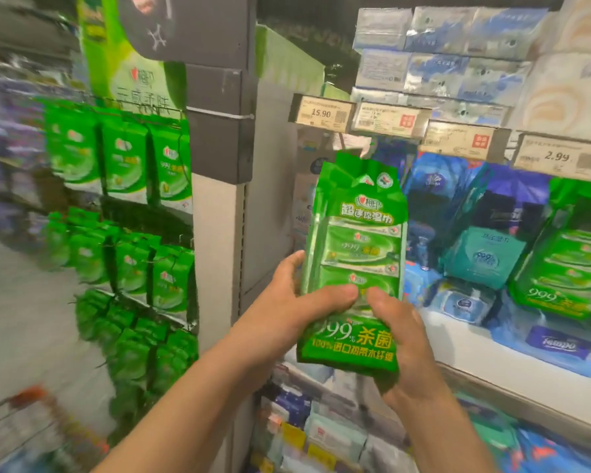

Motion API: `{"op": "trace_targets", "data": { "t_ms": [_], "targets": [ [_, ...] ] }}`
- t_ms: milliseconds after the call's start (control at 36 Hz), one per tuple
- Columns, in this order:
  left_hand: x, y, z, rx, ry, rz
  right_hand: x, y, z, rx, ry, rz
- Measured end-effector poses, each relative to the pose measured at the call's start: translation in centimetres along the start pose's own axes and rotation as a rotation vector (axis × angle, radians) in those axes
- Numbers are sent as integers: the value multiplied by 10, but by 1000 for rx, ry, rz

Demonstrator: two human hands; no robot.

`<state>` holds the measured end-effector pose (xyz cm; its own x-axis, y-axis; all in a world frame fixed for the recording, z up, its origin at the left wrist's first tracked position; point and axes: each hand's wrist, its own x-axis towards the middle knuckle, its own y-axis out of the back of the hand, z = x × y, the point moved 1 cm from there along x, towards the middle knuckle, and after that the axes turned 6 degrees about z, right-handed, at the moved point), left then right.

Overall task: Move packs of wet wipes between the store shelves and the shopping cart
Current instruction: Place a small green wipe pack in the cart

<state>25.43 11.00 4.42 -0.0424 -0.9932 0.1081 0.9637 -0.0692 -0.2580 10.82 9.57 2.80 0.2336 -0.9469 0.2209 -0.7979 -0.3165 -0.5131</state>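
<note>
Store shelves [512, 377] fill the background from 12 to 4 o'clock; at centre, the green wet-wipes multipack [355, 254] stands upright, long axis vertical, its lower half gripped by left hand [297, 302] and right hand [403, 336].

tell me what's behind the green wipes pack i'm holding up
Behind the green wipes pack: a shelf with blue packs; whatever is directly behind it is covered.

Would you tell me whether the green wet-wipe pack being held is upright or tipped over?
Upright: the green plastic wet-wipe pack has its hang tab on top, gripped low by both hands.
</note>
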Motion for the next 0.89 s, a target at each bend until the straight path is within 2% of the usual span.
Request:
{"op": "trace_targets", "data": {
  "t_ms": [222, 500, 667, 778, 889],
  "targets": [
    [-91, 6, -33, -74, 99, 175, -61, -6, 46, -31, -269, -117],
    [-213, 79, -41, -126, 226, 631, -115, -79, 128, -88, -595, -348],
    [-279, 144, -54, -267, 137, 932, -152, -144, 191, -36, -790, -414],
    [-318, 194, -61, -348, 41, 1120, -183, -178, 238, 112, -979, -424],
    [-354, 241, -69, -418, -20, 1308, -218, -225, 283, 205, -1079, -490]
  ]
}}
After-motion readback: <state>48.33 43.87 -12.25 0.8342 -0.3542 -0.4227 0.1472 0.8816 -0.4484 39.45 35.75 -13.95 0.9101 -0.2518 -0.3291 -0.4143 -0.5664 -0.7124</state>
